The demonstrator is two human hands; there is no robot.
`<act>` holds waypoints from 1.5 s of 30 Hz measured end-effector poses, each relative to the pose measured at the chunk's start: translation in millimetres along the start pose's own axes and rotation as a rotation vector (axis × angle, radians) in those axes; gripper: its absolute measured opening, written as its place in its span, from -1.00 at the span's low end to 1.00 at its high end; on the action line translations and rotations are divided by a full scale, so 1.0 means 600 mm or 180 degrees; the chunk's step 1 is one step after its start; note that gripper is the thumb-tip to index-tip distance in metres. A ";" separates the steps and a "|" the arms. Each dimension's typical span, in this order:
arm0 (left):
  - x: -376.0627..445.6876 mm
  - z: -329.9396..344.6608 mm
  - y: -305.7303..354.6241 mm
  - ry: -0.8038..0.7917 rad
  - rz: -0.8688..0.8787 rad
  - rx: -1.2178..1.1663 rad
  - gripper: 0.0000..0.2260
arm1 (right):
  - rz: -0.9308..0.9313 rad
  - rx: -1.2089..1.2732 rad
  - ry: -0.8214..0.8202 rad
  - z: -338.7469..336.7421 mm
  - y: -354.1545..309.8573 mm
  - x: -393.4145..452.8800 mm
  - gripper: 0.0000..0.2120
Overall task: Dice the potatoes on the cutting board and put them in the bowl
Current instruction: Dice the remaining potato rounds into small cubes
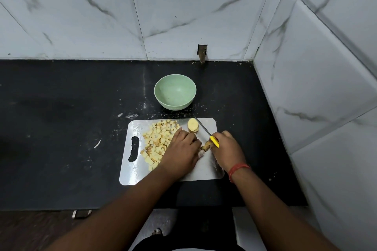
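A steel cutting board [210, 166] lies on the black counter. A heap of diced potato [158, 140] covers its left half. A stack of round potato slices [193, 125] sits near the board's far edge. My left hand [182, 150] lies over the board beside the heap, fingers curled down on a small potato piece [205, 146] that is mostly hidden. My right hand [227, 146] grips a yellow-handled knife [214, 141], its blade pointing away toward the slices. A pale green bowl [175, 91] stands empty just beyond the board.
The counter [71, 124] stretches wide to the left of the board. Tiled walls close it off at the back and on the right. A red thread band circles my right wrist. The counter's front edge runs just below the board.
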State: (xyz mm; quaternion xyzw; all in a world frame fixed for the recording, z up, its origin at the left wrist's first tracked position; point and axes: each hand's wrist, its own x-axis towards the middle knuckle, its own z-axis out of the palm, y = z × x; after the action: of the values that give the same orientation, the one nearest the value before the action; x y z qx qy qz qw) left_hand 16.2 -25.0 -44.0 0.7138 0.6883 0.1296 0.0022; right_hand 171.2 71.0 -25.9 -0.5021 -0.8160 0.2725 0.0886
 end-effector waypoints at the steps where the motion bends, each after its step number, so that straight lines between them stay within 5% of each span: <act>1: 0.001 0.001 0.001 0.0006 -0.0006 -0.0004 -0.74 | -0.0021 -0.0035 -0.0018 -0.001 0.000 0.000 -0.90; 11: 0.024 -0.002 0.004 -0.0221 -0.0143 -0.0032 -0.81 | -0.0039 -0.0095 -0.0180 -0.002 0.004 0.006 -0.82; 17: 0.036 -0.014 0.008 -0.0468 -0.0207 -0.0012 -0.65 | -0.0015 0.0136 -0.0192 -0.003 0.005 0.006 -0.80; 22: 0.035 -0.007 0.007 -0.0242 -0.0298 -0.0119 -0.82 | 0.0046 0.0224 -0.0199 -0.003 0.001 0.004 -0.85; 27: 0.003 -0.008 -0.022 0.0548 -0.0395 -0.0464 -0.80 | 0.0141 0.0449 -0.0098 -0.007 0.003 -0.001 -0.81; 30: -0.018 -0.011 -0.040 0.0593 -0.0518 -0.0472 -0.68 | 0.0075 0.0539 -0.0168 -0.005 0.000 -0.006 -0.88; 45: -0.018 0.020 -0.009 0.0038 0.0639 0.0099 -0.57 | -0.0103 0.0189 -0.0206 -0.005 -0.006 0.001 -0.84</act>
State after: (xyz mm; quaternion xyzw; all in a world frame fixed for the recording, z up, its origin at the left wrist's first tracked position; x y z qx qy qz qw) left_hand 13.1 -33.3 -58.6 0.7783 0.6152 0.1228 -0.0260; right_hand 169.7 71.2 -21.5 -0.4768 -0.8180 0.3113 0.0815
